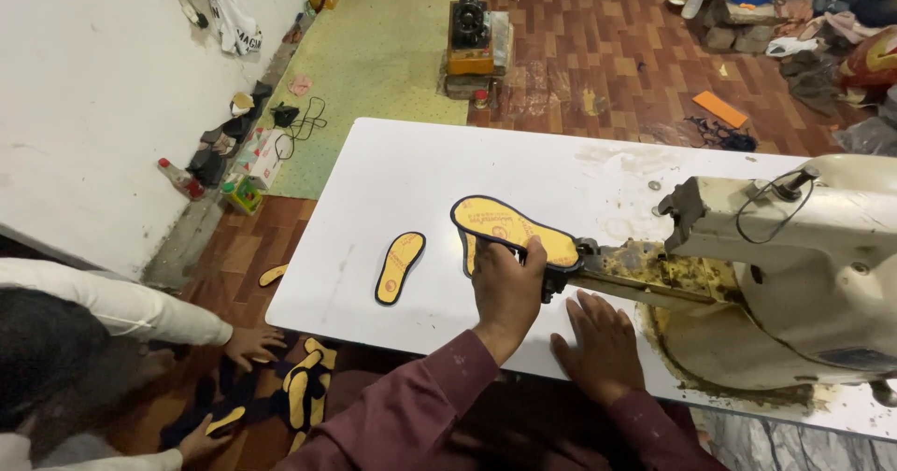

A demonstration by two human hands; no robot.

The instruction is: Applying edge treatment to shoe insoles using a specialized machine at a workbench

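At the surface's [411, 167] near edge, the left hand [505, 289] gripped a yellow insole [514, 231] on the machine's [794, 275] arm, while the right hand [603, 340] lay open, flat beside it. Feeding steadily, edge aligned, would likely serve best.

Against the wall on the floor: a white-and-red carton [264, 156], just beside it a small green-yellow box [244, 194].

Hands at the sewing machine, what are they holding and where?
The left hand grips the yellow insole at its near edge by the machine arm; the right hand lies flat on the table, holding nothing.
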